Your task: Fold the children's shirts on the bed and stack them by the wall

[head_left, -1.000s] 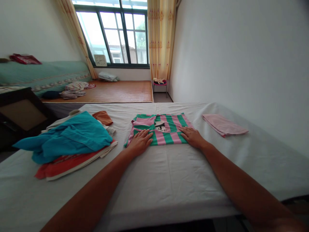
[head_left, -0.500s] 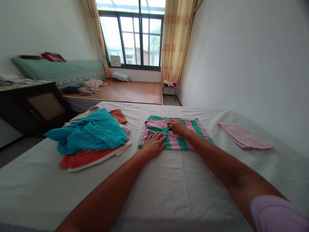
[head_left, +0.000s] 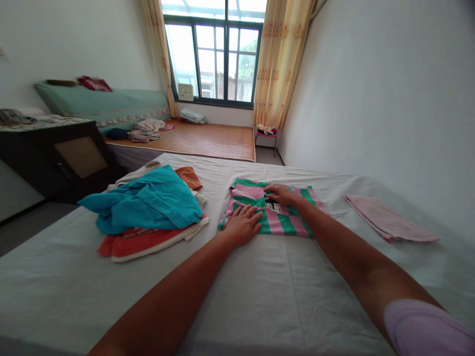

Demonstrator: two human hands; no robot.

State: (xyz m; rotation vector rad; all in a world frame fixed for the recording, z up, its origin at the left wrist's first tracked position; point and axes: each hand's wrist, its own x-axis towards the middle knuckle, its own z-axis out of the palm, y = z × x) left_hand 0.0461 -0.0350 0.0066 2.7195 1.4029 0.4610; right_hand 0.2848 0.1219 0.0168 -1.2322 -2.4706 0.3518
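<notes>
A folded pink-and-green striped shirt [head_left: 285, 222] lies on the white bed sheet [head_left: 260, 291] in front of me. My left hand [head_left: 243, 223] rests flat on its near left corner, fingers stretched out. My right hand [head_left: 281, 194] reaches across to the shirt's far middle edge, fingers lying on the cloth beside a small black-and-white print. Neither hand lifts the shirt.
A heap of clothes topped by a teal garment [head_left: 148, 205] over red cloth lies to the left. A folded pink cloth [head_left: 389, 223] sits at the right near the wall. A dark cabinet [head_left: 63, 158] stands left; a low platform and window are beyond.
My right hand moved from the shirt's near right corner to its far middle edge. My left hand stayed on the near left corner. The view shifted left.
</notes>
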